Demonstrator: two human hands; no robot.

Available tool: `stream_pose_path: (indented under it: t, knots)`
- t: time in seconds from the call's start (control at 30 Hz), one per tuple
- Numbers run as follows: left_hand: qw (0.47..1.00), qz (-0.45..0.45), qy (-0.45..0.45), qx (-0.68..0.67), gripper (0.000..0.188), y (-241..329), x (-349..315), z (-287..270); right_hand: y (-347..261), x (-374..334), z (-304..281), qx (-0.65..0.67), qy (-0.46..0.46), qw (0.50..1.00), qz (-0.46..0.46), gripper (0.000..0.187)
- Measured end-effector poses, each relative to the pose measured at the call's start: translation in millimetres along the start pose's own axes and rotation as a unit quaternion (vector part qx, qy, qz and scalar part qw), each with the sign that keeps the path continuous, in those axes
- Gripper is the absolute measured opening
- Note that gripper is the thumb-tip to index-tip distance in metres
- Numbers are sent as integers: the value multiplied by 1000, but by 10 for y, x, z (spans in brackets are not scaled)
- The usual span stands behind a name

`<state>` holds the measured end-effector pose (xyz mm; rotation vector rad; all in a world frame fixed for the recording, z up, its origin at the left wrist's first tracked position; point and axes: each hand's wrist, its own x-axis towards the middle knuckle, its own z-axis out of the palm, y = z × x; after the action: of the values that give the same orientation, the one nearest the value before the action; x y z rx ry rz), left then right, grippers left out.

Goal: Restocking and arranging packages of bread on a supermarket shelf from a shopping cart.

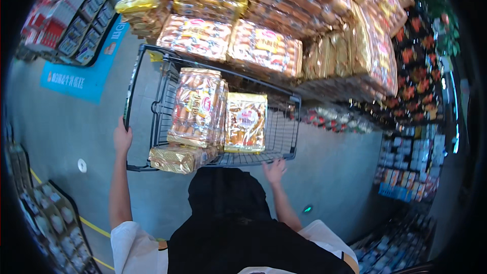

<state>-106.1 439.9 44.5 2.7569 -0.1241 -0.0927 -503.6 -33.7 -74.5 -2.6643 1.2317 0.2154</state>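
A dark wire shopping cart (152, 91) stands sideways in front of me, its handle at the left. My left hand (123, 136) is closed around the near end of that handle. Along the near side, toward the right corner, my right hand (274, 169) has its fingers hooked on the cart's rim. Inside, a stack of clear-wrapped bread roll packs (195, 106) lies beside a yellow-edged bread pack (246, 124). A gold-wrapped pack (175, 159) sits at the near left, partly beneath the stack and against the cart's side.
Beyond the cart rises a tall display of wrapped bread packs (266, 48). Shelves of boxed goods (83, 25) stand at the far left, above a blue floor sign (76, 78). Another shelf unit (58, 218) is at the near left, and stacked goods (406, 182) line the right.
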Motion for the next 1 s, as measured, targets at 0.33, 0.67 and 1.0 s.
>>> stream_pose_path:
  t: [0.33,0.67,1.0]
  knots:
    - [989,48,47,133,43,169,-83,89,1167,1548,260,247,-49,945,209,47]
    - [983,28,43,177,42,73,-44,121,975,1460,340,184,31,937,295,33]
    - [969,8,54,241,44,150,73,130,961,1334,552,208,16,938,276,36]
